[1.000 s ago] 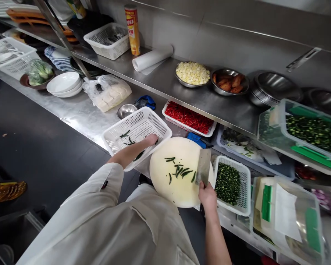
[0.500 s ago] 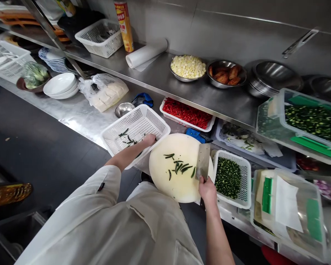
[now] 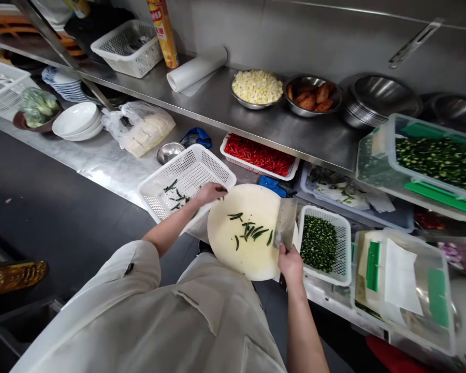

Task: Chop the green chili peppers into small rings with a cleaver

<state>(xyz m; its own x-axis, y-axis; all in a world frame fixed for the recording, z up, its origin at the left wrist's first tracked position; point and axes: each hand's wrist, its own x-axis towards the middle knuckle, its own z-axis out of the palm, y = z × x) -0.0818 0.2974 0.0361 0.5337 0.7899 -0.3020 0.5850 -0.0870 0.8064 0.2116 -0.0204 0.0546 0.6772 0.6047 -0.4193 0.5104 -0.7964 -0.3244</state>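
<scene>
My right hand [image 3: 291, 263] is closed round the handle of a cleaver [image 3: 286, 223], whose broad blade rests at the right side of a round white cutting board [image 3: 221, 248]. Several green chilies [image 3: 258, 233] lie scattered on the board's middle. Over the right rim of a white perforated basket [image 3: 151, 199], beside the board, my left hand [image 3: 212, 192] has its fingers closed. Dark green bits show at the fingertips and look like green chilies. More green chilies [image 3: 177, 197] lie on the basket's bottom.
Right of the board stands a basket of chopped green chilies [image 3: 319, 243]. Behind it sits a tray of red chilies [image 3: 260, 155] under the steel shelf [image 3: 213, 111]. Clear plastic boxes [image 3: 402, 290] stand at the right, bagged tofu-like blocks [image 3: 143, 134] at the left.
My left hand has lifted out of the basket and moved toward the board, with dark green bits in its fingers. The right hand still holds the cleaver in the same place.
</scene>
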